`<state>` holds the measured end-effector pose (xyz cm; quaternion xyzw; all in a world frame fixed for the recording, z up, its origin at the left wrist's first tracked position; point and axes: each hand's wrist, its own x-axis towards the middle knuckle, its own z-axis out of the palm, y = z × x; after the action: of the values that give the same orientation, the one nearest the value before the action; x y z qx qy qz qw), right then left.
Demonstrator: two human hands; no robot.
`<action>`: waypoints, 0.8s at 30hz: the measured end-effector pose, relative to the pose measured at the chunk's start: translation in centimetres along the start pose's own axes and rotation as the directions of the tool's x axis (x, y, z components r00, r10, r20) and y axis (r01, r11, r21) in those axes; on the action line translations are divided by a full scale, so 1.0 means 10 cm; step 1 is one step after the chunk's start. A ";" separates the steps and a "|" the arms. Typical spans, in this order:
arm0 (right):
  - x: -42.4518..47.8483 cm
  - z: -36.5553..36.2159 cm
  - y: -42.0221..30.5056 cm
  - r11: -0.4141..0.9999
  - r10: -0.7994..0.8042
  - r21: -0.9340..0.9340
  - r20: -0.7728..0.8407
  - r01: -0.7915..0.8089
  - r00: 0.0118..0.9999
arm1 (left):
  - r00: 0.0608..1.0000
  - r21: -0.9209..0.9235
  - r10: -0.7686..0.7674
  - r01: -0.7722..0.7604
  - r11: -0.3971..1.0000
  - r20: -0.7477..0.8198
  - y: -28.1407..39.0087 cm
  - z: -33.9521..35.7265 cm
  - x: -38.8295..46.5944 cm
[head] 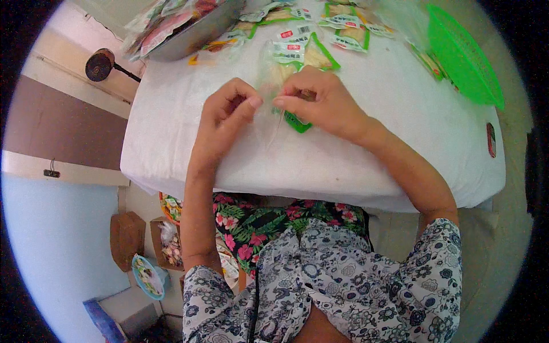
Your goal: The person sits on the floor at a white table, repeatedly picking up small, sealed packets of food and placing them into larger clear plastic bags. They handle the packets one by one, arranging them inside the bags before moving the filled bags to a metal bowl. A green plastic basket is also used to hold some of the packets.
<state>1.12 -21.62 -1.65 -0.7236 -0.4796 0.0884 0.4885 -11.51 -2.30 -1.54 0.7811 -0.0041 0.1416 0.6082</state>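
Both my hands are over a table with a white cloth (326,171). My left hand (229,115) has its thumb and index finger pinched together at the edge of a clear plastic bag (266,122); the film is too faint to tell how firmly it is held. My right hand (326,103) pinches the bag's other side between thumb and forefinger. Small printed food packets with green edges, one of them a green-edged packet (318,55), lie behind and partly under my right hand. A green packet corner (298,122) shows beneath that hand.
Several more packets (349,25) lie at the table's far side. A metal basin (188,38) heaped with packets stands far left, a green plastic basket (465,60) far right. A small dark red object (491,140) is at the right edge. Cardboard boxes and a blue basket (148,276) stand on the floor, left.
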 end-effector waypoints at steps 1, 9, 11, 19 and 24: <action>0.01 -0.05 -0.03 0.996 0.080 0.029 0.026 -0.081 0.996 | 0.997 -0.024 0.001 -0.003 1.000 -0.074 0.01 -0.01 -0.01; 0.08 -0.31 0.05 0.926 -0.135 -0.370 -0.150 0.071 0.979 | 0.958 -0.091 -0.004 -0.023 0.996 -0.287 -0.05 -0.15 0.09; 0.15 -0.59 -0.01 0.924 -0.053 -0.382 -0.147 -0.008 0.988 | 0.956 -0.106 -0.005 -0.027 0.994 -0.294 -0.02 -0.14 0.07; 0.07 -0.65 0.24 0.793 0.071 -0.606 -0.001 -0.057 0.997 | 0.948 0.242 0.238 -0.186 0.952 -0.210 -0.07 -0.08 0.08; 0.10 -0.66 0.28 0.829 0.294 -0.511 0.052 -0.228 0.954 | 0.912 0.426 0.392 -0.308 0.851 -0.124 -0.18 -0.07 0.11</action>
<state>7.29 -25.15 -0.16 -0.8766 -0.4126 0.0737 0.2362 -10.31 -1.01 -2.85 0.8550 -0.0548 0.3286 0.3975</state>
